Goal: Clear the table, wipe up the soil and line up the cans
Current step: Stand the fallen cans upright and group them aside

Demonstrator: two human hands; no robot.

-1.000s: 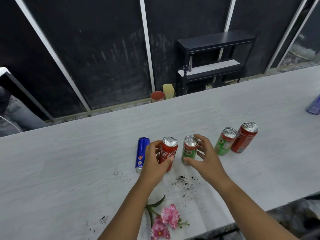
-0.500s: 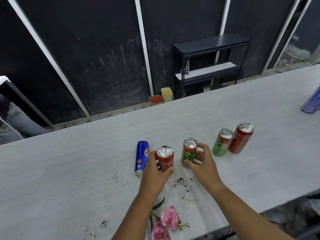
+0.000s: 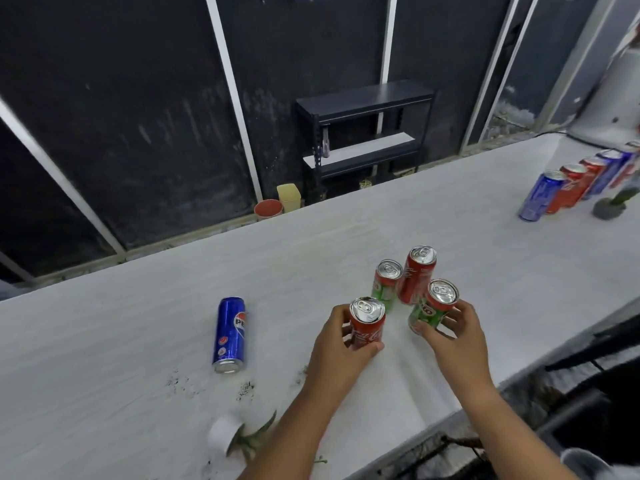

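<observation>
Head view: since a moment ago both cans have slid rightward, the left hand (image 3: 341, 344) gripping the red cola can (image 3: 367, 323) and the right hand (image 3: 453, 332) the green can (image 3: 433, 306), closing on the standing pair (image 3: 403, 278) just beyond the fingers, so lining-up advances; the table (image 3: 346, 237) edge lies near the right wrist, open room farther right.

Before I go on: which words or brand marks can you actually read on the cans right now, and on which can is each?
"PE": lying blue can, rest of the word hidden.
"Coca-Cola" script: red can in the left hand.
"LO": green can in the right hand, start hidden.
Tall red can: white script, too blurred.
Back green can and far row of cans: unreadable.
</observation>
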